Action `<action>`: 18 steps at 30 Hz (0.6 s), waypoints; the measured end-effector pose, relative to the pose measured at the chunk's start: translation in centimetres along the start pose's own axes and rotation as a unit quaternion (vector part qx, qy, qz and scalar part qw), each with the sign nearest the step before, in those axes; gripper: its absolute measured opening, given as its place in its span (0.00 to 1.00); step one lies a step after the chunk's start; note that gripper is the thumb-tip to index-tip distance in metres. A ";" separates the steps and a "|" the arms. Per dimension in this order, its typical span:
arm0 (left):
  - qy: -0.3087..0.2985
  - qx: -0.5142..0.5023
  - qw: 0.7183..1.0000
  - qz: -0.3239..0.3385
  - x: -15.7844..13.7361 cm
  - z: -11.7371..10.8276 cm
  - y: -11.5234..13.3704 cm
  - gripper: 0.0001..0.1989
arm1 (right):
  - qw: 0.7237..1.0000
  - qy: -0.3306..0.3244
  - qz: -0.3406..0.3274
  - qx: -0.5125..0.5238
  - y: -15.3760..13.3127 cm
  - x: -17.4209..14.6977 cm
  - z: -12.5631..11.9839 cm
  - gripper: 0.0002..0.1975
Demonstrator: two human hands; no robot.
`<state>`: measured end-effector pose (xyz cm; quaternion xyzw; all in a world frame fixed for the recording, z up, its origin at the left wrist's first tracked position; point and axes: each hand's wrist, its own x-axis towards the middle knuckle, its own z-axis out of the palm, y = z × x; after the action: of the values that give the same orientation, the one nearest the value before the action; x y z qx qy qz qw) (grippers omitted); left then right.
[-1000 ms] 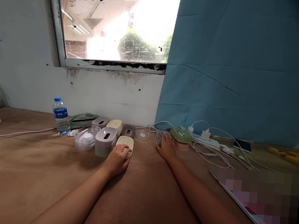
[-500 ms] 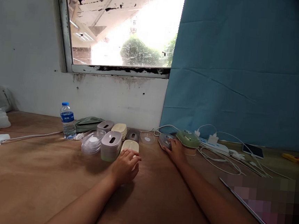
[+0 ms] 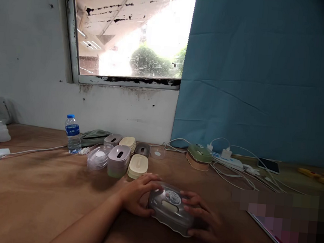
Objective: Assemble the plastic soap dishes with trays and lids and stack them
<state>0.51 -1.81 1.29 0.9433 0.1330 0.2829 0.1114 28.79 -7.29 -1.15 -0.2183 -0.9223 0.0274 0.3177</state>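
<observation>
The left hand (image 3: pixel 141 197) was curved around the left end of a grey box (image 3: pixel 167 215), thumb low on its side and fingers over the top edge. The right hand (image 3: pixel 206 218) held the other end, its fingers spread on the top and its thumb by the lower rim. The box was close in front of the person; whether its base touched the brown table (image 3: pixel 58 203) was hard to tell. It had a round sticker (image 3: pixel 173 197) and a slot on top.

Just beyond the left hand stood a cream stack (image 3: pixel 138 165), with a purple box (image 3: pixel 119 159) beside it and clear lids (image 3: pixel 98 157) left of that. Behind these were another cream stack (image 3: pixel 128 142) and a small dark box (image 3: pixel 142 150), with a flat clear lid (image 3: pixel 157 153) to its right. Farther right, a green box (image 3: pixel 199 154) stood near tangled cables (image 3: pixel 235 173) and a phone (image 3: pixel 268 165).

A water bottle (image 3: pixel 73 138) stood upright at the left, next to a green pouch (image 3: pixel 96 136). At the back were a window (image 3: pixel 132 32) and a blue curtain (image 3: pixel 254 69).
</observation>
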 end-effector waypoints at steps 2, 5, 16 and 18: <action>-0.026 -0.021 0.999 0.006 -0.2 -0.1 -0.5 0.33 | 1.000 -0.014 0.007 0.017 -0.3 0.2 -0.1 0.22; -0.016 -0.064 0.998 -0.019 -0.3 0.2 -0.8 0.29 | 0.998 -0.013 0.041 0.039 -0.5 0.5 -0.4 0.14; 0.088 -0.195 0.961 -0.176 0.6 1.3 1.1 0.21 | 0.989 0.039 0.136 0.029 -0.9 1.2 -1.6 0.19; 0.110 -0.241 0.941 -0.208 0.8 1.8 1.0 0.19 | 0.985 0.066 0.158 -0.022 -0.4 1.0 -1.4 0.13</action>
<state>2.36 -2.74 0.48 0.8025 0.2655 0.3790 0.3767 28.75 -7.37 0.64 -0.3698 -0.8533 0.0427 0.3651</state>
